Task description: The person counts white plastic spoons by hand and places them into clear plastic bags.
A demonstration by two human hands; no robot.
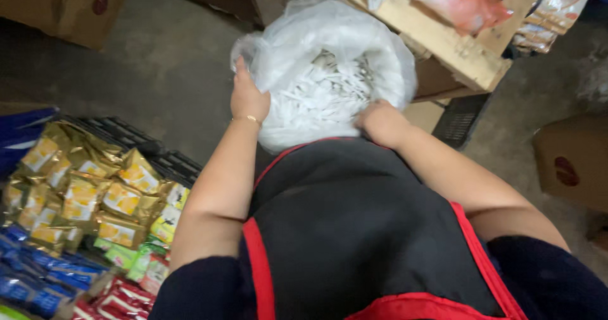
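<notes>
A grey concrete floor [171,60] runs under everything, bare at the upper left between a cardboard box [63,6] in the corner and the dark crate [136,139] at the left. At the middle, a big clear plastic bag [323,66] full of white plastic cutlery sits against the person's black, red-edged apron [348,231].

The left hand [247,98] grips the bag's left edge, fingers curled shut over the plastic near its gathered top. The right hand [380,122] presses on the bag's lower right edge, fingers bent down into the plastic; whether it pinches the film or only rests on it cannot be told.

Room is tight on the right: a wooden pallet [443,44] with an orange bag [465,3] on it touches or nearly touches the bag's upper right side, and a black mesh crate [462,120] lies just below it. Another cardboard box [573,161] stands well apart at the right edge.

On the left, gold snack packets [82,193] are heaped over the dark crate, with blue packets [38,275], green ones [136,256] and red ones [120,301] lower down, all just beside the left forearm. A blue sheet [22,133] shows at the far left edge.
</notes>
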